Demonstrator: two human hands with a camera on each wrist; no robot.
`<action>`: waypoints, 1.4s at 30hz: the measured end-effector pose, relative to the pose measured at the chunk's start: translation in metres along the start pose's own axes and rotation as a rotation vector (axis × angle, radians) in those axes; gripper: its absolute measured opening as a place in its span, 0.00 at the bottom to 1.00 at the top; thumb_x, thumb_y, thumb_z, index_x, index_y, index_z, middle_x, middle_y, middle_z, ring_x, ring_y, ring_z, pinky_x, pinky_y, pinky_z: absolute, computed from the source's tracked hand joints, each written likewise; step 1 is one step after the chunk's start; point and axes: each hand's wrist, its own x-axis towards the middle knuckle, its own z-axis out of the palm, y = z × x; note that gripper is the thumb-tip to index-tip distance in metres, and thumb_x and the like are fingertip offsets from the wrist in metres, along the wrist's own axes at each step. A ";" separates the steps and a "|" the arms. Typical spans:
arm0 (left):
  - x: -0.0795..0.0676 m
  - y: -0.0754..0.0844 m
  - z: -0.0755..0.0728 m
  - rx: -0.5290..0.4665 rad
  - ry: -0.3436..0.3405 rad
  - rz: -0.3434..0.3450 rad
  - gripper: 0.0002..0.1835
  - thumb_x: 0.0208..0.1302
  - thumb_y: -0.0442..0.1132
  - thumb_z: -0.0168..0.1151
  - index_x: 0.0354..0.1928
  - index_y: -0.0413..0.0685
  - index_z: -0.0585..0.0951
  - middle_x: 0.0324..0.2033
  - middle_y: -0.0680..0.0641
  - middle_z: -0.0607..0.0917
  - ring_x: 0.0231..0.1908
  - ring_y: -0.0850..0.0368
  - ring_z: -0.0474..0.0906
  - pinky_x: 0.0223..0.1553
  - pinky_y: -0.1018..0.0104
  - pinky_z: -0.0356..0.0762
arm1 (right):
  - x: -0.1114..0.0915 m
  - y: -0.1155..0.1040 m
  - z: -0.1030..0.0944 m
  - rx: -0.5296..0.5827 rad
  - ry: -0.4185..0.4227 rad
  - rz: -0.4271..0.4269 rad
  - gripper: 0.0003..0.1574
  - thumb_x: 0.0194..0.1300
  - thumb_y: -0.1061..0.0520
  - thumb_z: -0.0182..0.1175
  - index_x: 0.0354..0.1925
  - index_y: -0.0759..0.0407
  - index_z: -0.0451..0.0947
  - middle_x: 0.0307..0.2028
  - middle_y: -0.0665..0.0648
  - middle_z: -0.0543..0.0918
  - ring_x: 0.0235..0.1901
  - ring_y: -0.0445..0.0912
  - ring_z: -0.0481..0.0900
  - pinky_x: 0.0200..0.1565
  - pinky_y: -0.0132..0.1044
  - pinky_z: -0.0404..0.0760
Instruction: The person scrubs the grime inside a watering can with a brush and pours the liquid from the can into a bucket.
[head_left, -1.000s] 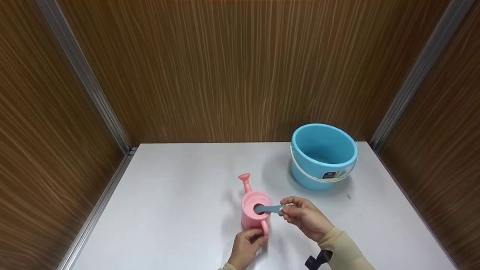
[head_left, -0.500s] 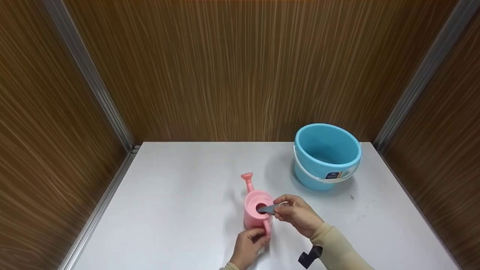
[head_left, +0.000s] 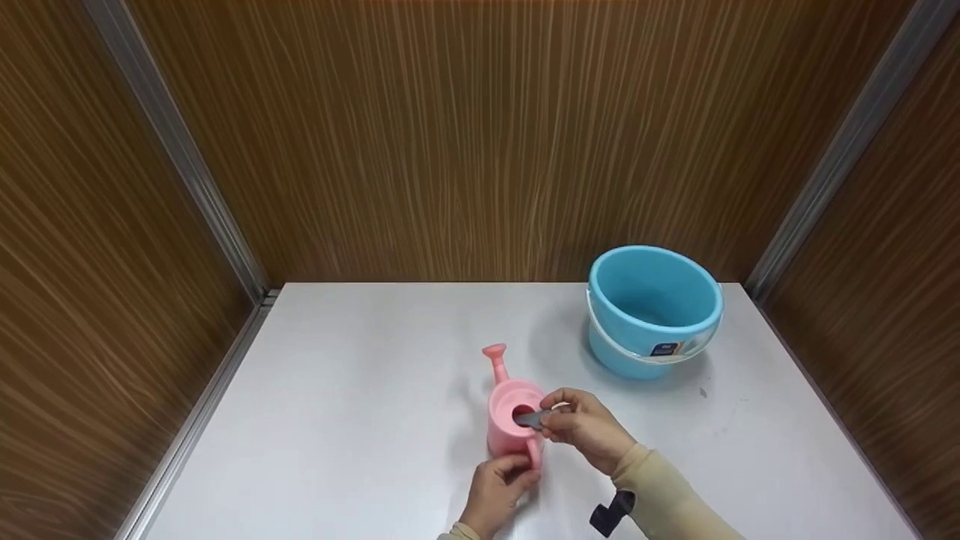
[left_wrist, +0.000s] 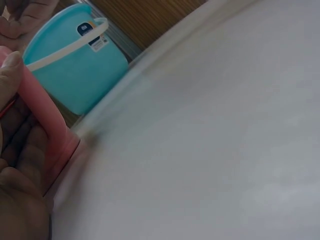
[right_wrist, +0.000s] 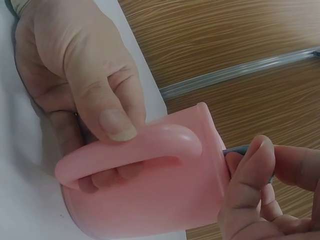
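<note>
A pink watering can (head_left: 504, 441) stands upright on the white table, its spout pointing away from me. My left hand (head_left: 493, 491) grips the can's handle; in the right wrist view the thumb lies over that handle (right_wrist: 135, 150) and the fingers pass through it. My right hand (head_left: 589, 429) pinches a slim grey-blue tool (head_left: 531, 419) between thumb and fingers at the can's top. The tool's far end is hidden inside the round opening, so its kind does not show. In the right wrist view, the right fingertips are right at the rim.
A light blue bucket (head_left: 622, 349) with a white handle stands at the back right of the white table (head_left: 360, 390). Wood-grain panels (head_left: 480, 142) rise behind and at both sides, with metal strips (head_left: 187, 165) along the corners.
My right hand has moved left toward the can, and the grey-blue tool has gone deeper into the opening. The left hand keeps its grip on the handle.
</note>
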 end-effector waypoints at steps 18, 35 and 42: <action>0.004 -0.002 -0.005 -0.018 -0.026 -0.019 0.07 0.54 0.37 0.65 0.36 0.45 0.84 0.31 0.56 0.84 0.34 0.63 0.77 0.38 0.68 0.75 | -0.015 -0.005 -0.015 0.097 0.003 -0.070 0.16 0.59 0.67 0.56 0.44 0.69 0.62 0.30 0.60 0.76 0.29 0.46 0.76 0.35 0.36 0.75; 0.001 -0.001 -0.005 -0.015 0.002 -0.024 0.09 0.53 0.38 0.66 0.37 0.44 0.83 0.33 0.54 0.84 0.34 0.62 0.79 0.38 0.67 0.76 | -0.020 -0.015 -0.015 -0.198 0.105 -0.157 0.15 0.62 0.65 0.53 0.48 0.66 0.64 0.31 0.62 0.74 0.30 0.49 0.75 0.37 0.40 0.77; 0.001 -0.002 -0.003 -0.027 -0.006 0.002 0.09 0.53 0.38 0.66 0.37 0.44 0.83 0.32 0.55 0.84 0.33 0.63 0.78 0.36 0.68 0.76 | -0.017 -0.018 -0.011 -0.372 0.141 -0.233 0.13 0.65 0.64 0.53 0.47 0.65 0.66 0.33 0.66 0.77 0.31 0.52 0.78 0.38 0.41 0.78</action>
